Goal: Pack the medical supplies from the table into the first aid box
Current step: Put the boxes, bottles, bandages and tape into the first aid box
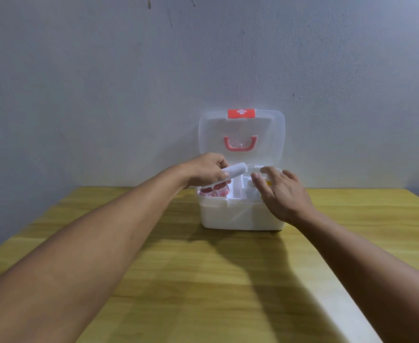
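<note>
A white first aid box [238,216] stands on the wooden table near the wall, its clear lid [270,134] raised upright with a red latch and red handle. My left hand [207,173] hovers over the box's left side and grips a white roll [235,169], held slanted above the inner tray. My right hand [281,191] is spread over the box's right side, fingers apart, holding nothing I can see. Red-and-white packets [214,190] lie in the tray's left compartment. Something small and yellow [269,183] peeks out under my right fingers.
The yellow wooden table [203,280] stretches toward me, its right edge slanting off at the lower right. A grey wall [154,82] rises directly behind the box.
</note>
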A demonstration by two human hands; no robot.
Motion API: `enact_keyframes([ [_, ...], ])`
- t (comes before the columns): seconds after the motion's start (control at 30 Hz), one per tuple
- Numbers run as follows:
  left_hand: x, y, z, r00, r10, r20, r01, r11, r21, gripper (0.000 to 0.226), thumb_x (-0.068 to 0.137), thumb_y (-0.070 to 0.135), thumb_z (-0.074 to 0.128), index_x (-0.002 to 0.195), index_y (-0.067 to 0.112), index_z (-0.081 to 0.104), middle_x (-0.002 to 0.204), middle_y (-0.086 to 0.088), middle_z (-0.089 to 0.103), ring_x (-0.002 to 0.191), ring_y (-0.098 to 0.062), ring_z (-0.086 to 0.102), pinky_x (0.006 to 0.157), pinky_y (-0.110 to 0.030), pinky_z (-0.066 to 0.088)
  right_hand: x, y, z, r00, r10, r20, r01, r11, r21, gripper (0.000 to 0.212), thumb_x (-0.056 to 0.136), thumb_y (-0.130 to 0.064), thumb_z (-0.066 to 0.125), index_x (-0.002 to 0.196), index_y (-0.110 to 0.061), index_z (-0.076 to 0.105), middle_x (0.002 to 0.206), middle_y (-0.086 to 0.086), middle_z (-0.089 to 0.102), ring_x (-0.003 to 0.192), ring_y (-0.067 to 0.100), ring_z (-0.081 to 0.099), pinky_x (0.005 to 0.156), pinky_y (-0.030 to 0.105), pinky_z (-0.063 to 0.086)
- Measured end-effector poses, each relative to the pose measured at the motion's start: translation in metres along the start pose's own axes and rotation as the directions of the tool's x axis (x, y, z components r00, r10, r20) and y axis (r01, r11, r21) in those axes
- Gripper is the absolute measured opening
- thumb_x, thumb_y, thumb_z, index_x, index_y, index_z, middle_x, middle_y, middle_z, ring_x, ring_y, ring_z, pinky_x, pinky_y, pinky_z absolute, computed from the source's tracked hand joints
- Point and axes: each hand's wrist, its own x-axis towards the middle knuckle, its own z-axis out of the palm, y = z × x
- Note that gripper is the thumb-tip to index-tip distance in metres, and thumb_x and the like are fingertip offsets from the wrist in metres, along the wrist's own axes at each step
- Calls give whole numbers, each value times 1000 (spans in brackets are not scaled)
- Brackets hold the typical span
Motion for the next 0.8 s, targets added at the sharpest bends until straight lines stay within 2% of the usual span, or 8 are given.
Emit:
enact_keyframes([
  [0.1, 0, -1, 0, 1000, -9, 12, 8, 999, 43, 4, 92, 17, 58, 96, 16, 60, 108, -14, 69, 100, -32, 68, 90, -50, 55, 0, 1, 0, 1000, -7, 0, 7, 1000, 0, 74, 88, -72, 14, 140, -26, 40, 130, 7, 63, 143, 28, 23, 104, 47, 35],
  [0.23, 2, -2, -1, 996, -14, -86, 19, 998, 59, 8, 88, 18, 64, 96, 16, 63, 106, -11, 67, 96, -26, 64, 88, -42, 52, 0, 1, 1, 1000, -6, 0, 6, 1000, 4, 73, 88, -71, 16, 140, -26, 40, 132, 6, 61, 143, 28, 23, 105, 47, 33],
  [0.37, 7, 5, -3, 961, -59, -272, 56, 998, -21, 10, 76, 9, 69, 85, 8, 73, 91, -7, 67, 88, -24, 64, 76, -34, 54, 2, 2, 2, 1000, -10, 0, 10, 1000, -2, 73, 89, -71, 16, 140, -26, 40, 133, 7, 61, 143, 29, 23, 106, 46, 32],
  [0.43, 13, 10, -2, 939, -125, -319, 97, 990, -103, 13, 70, 11, 72, 77, 0, 69, 81, -9, 65, 73, -23, 63, 67, -33, 56, 2, 2, 3, 1000, -8, 0, 8, 1000, -2, 74, 88, -72, 15, 140, -27, 40, 134, 6, 60, 144, 29, 22, 106, 46, 33],
  [0.5, 16, 15, 4, 936, -178, -305, 142, 980, -137, 20, 68, 17, 75, 69, 6, 58, 70, -6, 54, 56, -18, 54, 51, -27, 44, 2, 2, 3, 1000, -8, -2, 8, 1000, 0, 73, 88, -72, 16, 140, -27, 40, 134, 6, 60, 144, 29, 23, 105, 46, 33],
  [0.57, 18, 20, 11, 930, -192, -312, 159, 979, -129, 27, 72, 27, 78, 81, 8, 62, 72, -3, 55, 57, -12, 58, 44, -23, 37, 1, 1, 2, 1000, -9, -4, 9, 1000, 0, 72, 89, -71, 16, 141, -26, 40, 133, 6, 61, 144, 29, 22, 105, 46, 33],
  [0.67, 23, 18, 19, 921, -196, -337, 170, 980, -105, 30, 81, 35, 71, 86, 7, 60, 78, -7, 64, 60, -19, 61, 50, -23, 45, 1, 1, 2, 1000, -16, -4, 16, 1000, -4, 73, 89, -70, 16, 141, -25, 40, 130, 7, 63, 143, 29, 23, 108, 45, 30],
  [0.8, 23, 3, 16, 962, -114, -246, 114, 993, -15, 13, 74, 15, 66, 85, 12, 71, 87, -4, 62, 81, -24, 58, 76, -32, 46, 2, 3, 3, 1000, -19, 1, 19, 1000, 8, 79, 84, -74, 12, 139, -26, 41, 131, 9, 62, 142, 30, 24, 111, 46, 30],
])
